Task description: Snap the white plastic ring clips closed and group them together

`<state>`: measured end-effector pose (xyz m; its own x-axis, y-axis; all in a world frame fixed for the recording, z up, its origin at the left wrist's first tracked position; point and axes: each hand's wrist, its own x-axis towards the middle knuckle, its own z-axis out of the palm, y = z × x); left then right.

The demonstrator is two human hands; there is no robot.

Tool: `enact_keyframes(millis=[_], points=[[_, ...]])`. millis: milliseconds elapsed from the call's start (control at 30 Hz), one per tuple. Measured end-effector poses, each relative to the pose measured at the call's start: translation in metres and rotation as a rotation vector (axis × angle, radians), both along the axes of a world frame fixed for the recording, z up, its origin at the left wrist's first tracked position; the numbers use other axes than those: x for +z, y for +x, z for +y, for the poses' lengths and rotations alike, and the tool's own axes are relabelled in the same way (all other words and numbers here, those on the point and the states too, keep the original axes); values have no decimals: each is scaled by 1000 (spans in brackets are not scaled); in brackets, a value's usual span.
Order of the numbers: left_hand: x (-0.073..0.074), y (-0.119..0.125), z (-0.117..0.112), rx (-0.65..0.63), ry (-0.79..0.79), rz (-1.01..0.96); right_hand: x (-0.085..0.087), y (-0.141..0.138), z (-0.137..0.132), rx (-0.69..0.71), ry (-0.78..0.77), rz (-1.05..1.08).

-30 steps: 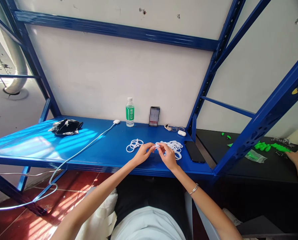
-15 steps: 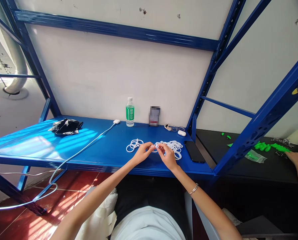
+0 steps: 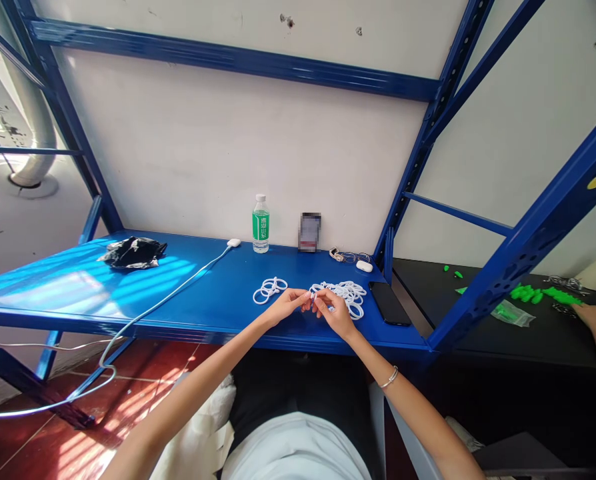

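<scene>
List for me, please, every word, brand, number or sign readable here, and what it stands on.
"鼎湖山泉", small, so a tentative reading: vertical white characters on the green label of the clear plastic bottle.
Too pixelated to read: the upright, dark-edged rectangular device.
No other text is readable.

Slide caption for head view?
Left hand and right hand pinch a small white piece beside thin white rings on a blue metal table.

On the desk [image 3: 218, 293], off the main loop pile [image 3: 351, 291], here's a loop cluster [image 3: 271, 289] at nine o'clock, phone [image 3: 389, 303] at three, bottle [image 3: 261, 227] between ten and eleven.
</scene>
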<state>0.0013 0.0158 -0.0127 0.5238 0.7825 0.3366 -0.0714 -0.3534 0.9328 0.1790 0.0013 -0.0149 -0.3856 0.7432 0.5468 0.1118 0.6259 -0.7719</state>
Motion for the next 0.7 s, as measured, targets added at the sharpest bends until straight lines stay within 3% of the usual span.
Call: enact_keyframes(millis=[433,700], points=[[3,-2,-3,-70,-63,15,4,2,5,220,-320,101],[1,-2,-3,-110,-199,-3,2,4,8,252,-528,127]])
